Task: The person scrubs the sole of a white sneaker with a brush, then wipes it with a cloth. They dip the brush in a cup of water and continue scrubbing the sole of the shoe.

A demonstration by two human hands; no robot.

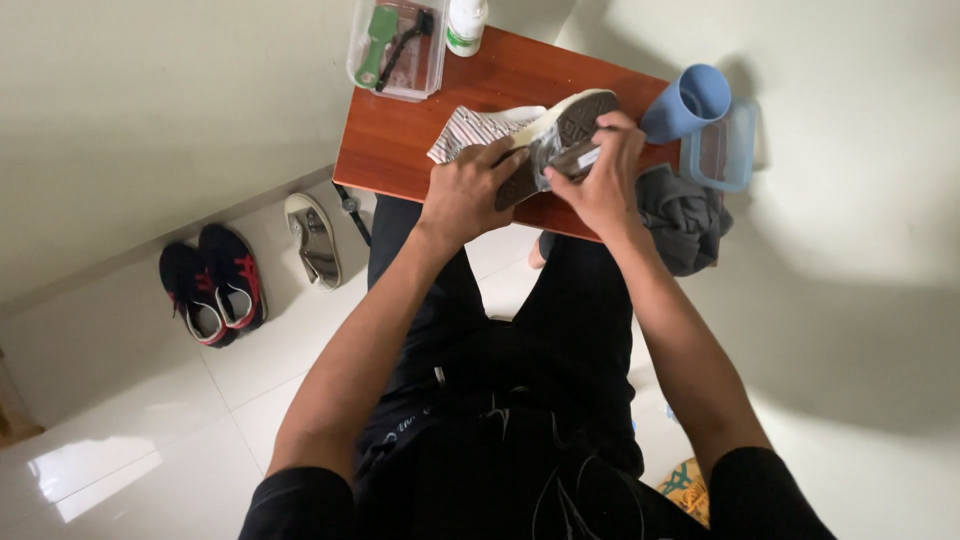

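My left hand (466, 188) grips a striped canvas shoe (478, 128) turned sole-up over a small reddish wooden table (400, 140). The shoe's pale rubber sole (580, 115) faces me. My right hand (605, 175) presses a small clear brush or scrubber (570, 160) against the dark tread of that sole. Both hands meet at the middle of the shoe, and the fingers hide part of the tool.
A clear plastic box (398, 50) with a green brush stands at the table's back, beside a white bottle (466, 25). A blue cup (688, 100), a blue-rimmed container (725, 150) and a grey cloth (685, 215) lie right. Dark sneakers (212, 285) and a sandal (315, 238) rest on the floor.
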